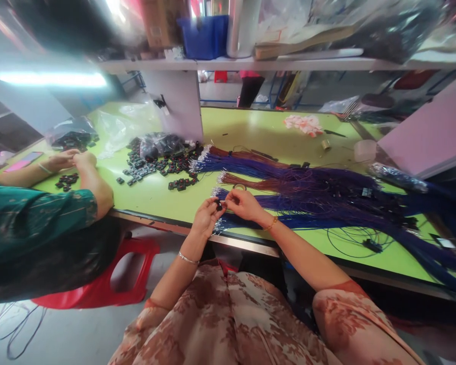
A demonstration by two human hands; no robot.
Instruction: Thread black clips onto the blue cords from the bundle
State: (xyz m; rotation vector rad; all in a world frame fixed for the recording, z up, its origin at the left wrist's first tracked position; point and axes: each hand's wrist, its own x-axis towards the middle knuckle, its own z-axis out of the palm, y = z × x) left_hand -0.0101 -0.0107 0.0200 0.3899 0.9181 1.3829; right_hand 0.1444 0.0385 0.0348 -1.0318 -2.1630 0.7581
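Note:
Between my two hands, near the table's front edge, is a small black connector (218, 205). My left hand (205, 217) pinches it from the left, with a silver bracelet on that wrist. The fingers of my right hand (245, 204) are pressed together at the connector's right side; what they hold is too small to make out. Bundles of blue and purple wires (307, 182) with pale tips lie beside and behind my right hand. Brown wires (251, 181) run among them. Left of the wires is a pile of small black connectors (139, 170).
A person's hands (74, 159) rest over the green table (155, 200) at the left, near a phone (25, 161). A vertical panel (180, 104) supports a shelf (228, 65) with a blue bin (205, 38). A red stool (137, 274) stands below.

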